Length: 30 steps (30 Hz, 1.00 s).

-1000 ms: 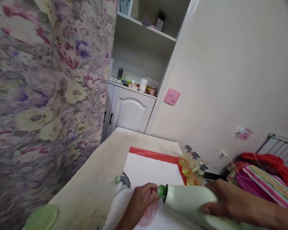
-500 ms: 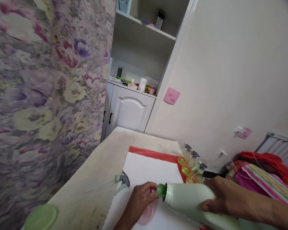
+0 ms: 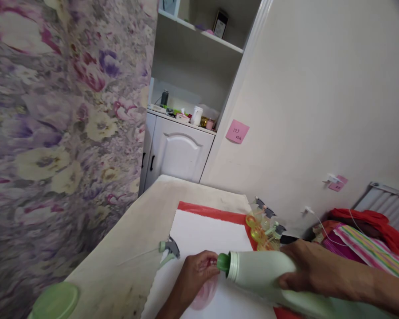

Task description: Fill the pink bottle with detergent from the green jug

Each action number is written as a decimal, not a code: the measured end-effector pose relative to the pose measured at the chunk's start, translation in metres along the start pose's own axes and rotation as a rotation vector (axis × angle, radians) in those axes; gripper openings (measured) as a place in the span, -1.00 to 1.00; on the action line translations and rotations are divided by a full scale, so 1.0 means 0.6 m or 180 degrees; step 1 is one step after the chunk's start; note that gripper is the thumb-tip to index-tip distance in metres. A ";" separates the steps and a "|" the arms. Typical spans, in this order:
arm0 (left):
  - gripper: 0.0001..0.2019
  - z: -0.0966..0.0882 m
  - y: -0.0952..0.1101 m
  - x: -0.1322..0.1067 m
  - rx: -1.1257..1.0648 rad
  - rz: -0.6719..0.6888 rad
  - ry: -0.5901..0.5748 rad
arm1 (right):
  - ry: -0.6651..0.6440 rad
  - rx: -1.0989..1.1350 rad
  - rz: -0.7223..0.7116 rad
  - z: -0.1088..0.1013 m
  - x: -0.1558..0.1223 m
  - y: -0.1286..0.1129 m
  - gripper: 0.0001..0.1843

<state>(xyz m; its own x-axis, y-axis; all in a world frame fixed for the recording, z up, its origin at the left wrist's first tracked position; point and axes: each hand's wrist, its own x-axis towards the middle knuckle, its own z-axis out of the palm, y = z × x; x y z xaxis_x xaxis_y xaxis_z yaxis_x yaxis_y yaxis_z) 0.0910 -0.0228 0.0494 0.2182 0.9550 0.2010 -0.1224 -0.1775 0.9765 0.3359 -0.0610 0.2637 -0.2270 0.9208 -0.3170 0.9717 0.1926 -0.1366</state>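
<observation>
My right hand [image 3: 312,268] is wrapped round a large pale green bottle [image 3: 257,268], tipped onto its side with its darker green spout [image 3: 223,262] pointing left. Just left of that spout, my left hand [image 3: 194,274] has its fingers closed at the neck of a clear pink bottle [image 3: 206,293]. The neck is mostly hidden by the fingers, and I cannot tell whether liquid is flowing. Left of this hand lies a grey and green trigger spray head [image 3: 170,249] with a thin tube. A green cap [image 3: 56,300] is at the lower left.
White paper [image 3: 206,235] over a red sheet [image 3: 213,212] covers part of the pale table [image 3: 133,239]. Several spray bottles with yellow liquid [image 3: 257,232] stand along its right side. Floral fabric [image 3: 69,133] hangs at left; a wall borders the right.
The view has shifted very slightly. Both hands keep their grips, and the green bottle stays tilted at the pink bottle's neck.
</observation>
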 end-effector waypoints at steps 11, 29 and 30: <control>-0.84 -0.002 -0.004 -0.001 -0.0015 0.0009 -0.0005 | -0.0103 0.0029 -0.0003 0.001 0.001 0.006 -0.63; -0.83 -0.005 -0.005 -0.001 0.0064 0.0032 -0.0031 | -0.0109 -0.0060 0.0115 -0.007 -0.003 -0.014 -0.62; -0.83 -0.005 -0.004 -0.001 0.0067 0.0031 -0.0025 | -0.0108 -0.0058 0.0093 -0.007 -0.003 -0.014 -0.62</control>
<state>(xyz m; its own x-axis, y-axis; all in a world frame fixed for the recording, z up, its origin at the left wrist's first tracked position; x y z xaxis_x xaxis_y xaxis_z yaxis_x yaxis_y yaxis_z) 0.0885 -0.0221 0.0466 0.2246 0.9513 0.2109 -0.1042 -0.1918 0.9759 0.3282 -0.0629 0.2695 -0.2004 0.9141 -0.3524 0.9789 0.1723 -0.1097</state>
